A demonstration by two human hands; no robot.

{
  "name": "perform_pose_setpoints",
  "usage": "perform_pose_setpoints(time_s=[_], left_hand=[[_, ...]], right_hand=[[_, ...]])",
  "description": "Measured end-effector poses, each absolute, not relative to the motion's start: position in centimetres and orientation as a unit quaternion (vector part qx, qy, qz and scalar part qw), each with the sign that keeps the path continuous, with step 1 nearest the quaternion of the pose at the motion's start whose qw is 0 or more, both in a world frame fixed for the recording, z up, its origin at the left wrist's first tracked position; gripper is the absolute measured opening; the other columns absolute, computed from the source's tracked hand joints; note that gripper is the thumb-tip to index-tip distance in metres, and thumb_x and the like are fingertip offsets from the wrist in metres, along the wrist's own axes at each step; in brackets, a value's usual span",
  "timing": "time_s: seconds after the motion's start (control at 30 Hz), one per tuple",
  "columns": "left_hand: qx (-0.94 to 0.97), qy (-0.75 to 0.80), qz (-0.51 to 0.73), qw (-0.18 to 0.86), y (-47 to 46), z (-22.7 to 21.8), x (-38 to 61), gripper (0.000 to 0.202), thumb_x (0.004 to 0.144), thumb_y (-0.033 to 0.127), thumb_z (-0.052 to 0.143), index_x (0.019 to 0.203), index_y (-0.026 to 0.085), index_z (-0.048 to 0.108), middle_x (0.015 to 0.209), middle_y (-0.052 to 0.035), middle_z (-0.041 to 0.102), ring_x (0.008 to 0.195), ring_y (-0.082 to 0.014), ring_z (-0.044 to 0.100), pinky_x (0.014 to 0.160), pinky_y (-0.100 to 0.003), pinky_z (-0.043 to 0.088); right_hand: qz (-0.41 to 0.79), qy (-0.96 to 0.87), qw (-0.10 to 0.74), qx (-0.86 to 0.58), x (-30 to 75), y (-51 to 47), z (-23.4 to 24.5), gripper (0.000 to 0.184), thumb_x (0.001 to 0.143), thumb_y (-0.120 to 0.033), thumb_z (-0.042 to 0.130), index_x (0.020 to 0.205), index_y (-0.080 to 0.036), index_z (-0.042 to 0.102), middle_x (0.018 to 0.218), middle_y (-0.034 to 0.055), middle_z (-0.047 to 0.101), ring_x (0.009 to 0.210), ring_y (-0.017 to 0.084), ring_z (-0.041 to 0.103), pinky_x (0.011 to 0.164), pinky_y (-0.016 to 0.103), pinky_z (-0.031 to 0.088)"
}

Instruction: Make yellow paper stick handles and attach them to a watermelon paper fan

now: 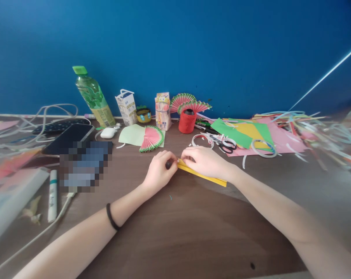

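Note:
A narrow folded strip of yellow paper (206, 176) lies on the brown table (175, 228) in the middle of the head view. My left hand (159, 172) is curled shut and pinches the strip's left end. My right hand (206, 162) lies over the strip with its fingers pressed down on the same end; the strip's right part sticks out under my wrist. A black band sits on my left wrist.
Behind my hands lie a pink-and-green paper fan (150, 138), a red cup (187, 121), scissors (226, 144), and coloured sheets (251, 133) with paper strips at the right. A green bottle (92, 95), cartons, phone (69, 137), glue stick (52, 195) and cables sit left.

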State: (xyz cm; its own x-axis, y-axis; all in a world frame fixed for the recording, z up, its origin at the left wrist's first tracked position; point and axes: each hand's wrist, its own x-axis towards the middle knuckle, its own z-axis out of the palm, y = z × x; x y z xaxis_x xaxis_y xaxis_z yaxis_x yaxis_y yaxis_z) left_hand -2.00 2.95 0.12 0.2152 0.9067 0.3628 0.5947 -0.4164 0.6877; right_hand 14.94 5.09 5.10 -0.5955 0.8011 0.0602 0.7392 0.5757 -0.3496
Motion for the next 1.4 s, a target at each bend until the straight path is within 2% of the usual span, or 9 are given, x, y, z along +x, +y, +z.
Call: perform_pose_setpoints(time_s=[0.17,0.37,0.5,0.7,0.8,1.0,1.2,1.3,1.4], left_hand=[[0.674,0.54,0.425,0.27,3.6,-0.1,-2.5,0.007,0.075,0.019,0.046,0.068,0.019,0.048,0.069,0.0023,0.052,0.067,-0.0127,0.05,0.067,-0.025,0.04],[0.633,0.56,0.46,0.272,4.3,1.7,-3.3,0.007,0.076,0.023,0.047,0.07,0.019,0.05,0.068,0.0039,0.052,0.061,-0.01,0.044,0.063,-0.023,0.037],[0.65,0.567,0.433,0.262,4.4,3.4,-3.5,0.009,0.076,0.025,0.048,0.071,0.019,0.053,0.072,0.0027,0.055,0.063,-0.0106,0.045,0.063,-0.023,0.037],[0.698,0.555,0.368,0.263,6.3,4.9,-3.1,0.011,0.077,0.027,0.047,0.072,0.019,0.054,0.072,0.0013,0.057,0.068,-0.0126,0.05,0.065,-0.024,0.038],[0.732,0.551,0.315,0.25,8.5,5.2,-2.5,0.011,0.077,0.026,0.047,0.072,0.019,0.054,0.07,0.001,0.059,0.067,-0.0135,0.052,0.063,-0.025,0.039],[0.737,0.612,0.25,0.144,11.6,4.2,-1.3,0.009,0.074,0.022,0.05,0.072,0.019,0.058,0.076,-0.0035,0.065,0.072,-0.0188,0.058,0.067,-0.03,0.041],[0.741,0.597,0.263,0.159,11.9,2.3,-1.0,0.012,0.072,0.014,0.049,0.076,0.019,0.058,0.08,-0.0035,0.067,0.077,-0.0181,0.06,0.071,-0.028,0.045],[0.747,0.583,0.269,0.17,11.7,2.5,-1.3,0.019,0.073,0.011,0.044,0.081,0.02,0.059,0.081,-0.0024,0.067,0.077,-0.0166,0.06,0.073,-0.028,0.045],[0.752,0.574,0.264,0.187,11.5,3.1,-1.8,0.023,0.074,0.01,0.041,0.077,0.02,0.061,0.079,-0.0012,0.067,0.076,-0.0159,0.06,0.073,-0.026,0.046]], right_hand=[[0.124,-0.859,0.12,-0.483,16.5,6.2,5.8,0.018,0.081,-0.018,0.043,0.078,-0.02,0.061,0.083,0.0027,0.066,0.072,0.015,0.056,0.064,0.026,0.036],[0.131,-0.817,0.213,-0.519,18.4,6.8,7.6,0.017,0.082,-0.025,0.045,0.082,-0.02,0.062,0.083,0.0017,0.066,0.068,0.015,0.057,0.06,0.026,0.037],[0.136,-0.795,0.272,-0.525,19.3,6.9,8.9,0.017,0.082,-0.027,0.046,0.08,-0.019,0.061,0.08,0.0011,0.066,0.066,0.014,0.056,0.059,0.026,0.037],[0.14,-0.78,0.359,-0.493,20.1,7.2,9.5,0.015,0.081,-0.026,0.049,0.08,-0.017,0.061,0.081,0.0031,0.066,0.072,0.016,0.059,0.066,0.028,0.041],[0.145,-0.779,0.367,-0.486,20.1,7.2,9.5,0.014,0.081,-0.025,0.05,0.08,-0.017,0.061,0.081,0.0032,0.067,0.071,0.016,0.059,0.067,0.029,0.042],[0.159,-0.778,0.368,-0.484,20.1,7.1,9.6,0.015,0.082,-0.025,0.049,0.081,-0.018,0.062,0.082,0.0024,0.068,0.073,0.016,0.06,0.066,0.028,0.042],[0.17,-0.774,0.362,-0.491,20.0,7.0,9.5,0.016,0.083,-0.028,0.049,0.083,-0.018,0.062,0.082,0.0022,0.067,0.072,0.016,0.06,0.063,0.028,0.041],[0.177,-0.775,0.355,-0.491,19.8,7.0,9.3,0.016,0.083,-0.027,0.049,0.082,-0.018,0.061,0.08,0.0018,0.067,0.07,0.015,0.06,0.063,0.028,0.041],[0.179,-0.775,0.35,-0.495,19.7,6.9,9.3,0.015,0.082,-0.027,0.05,0.079,-0.018,0.061,0.078,0.0013,0.066,0.069,0.015,0.059,0.062,0.027,0.041]])
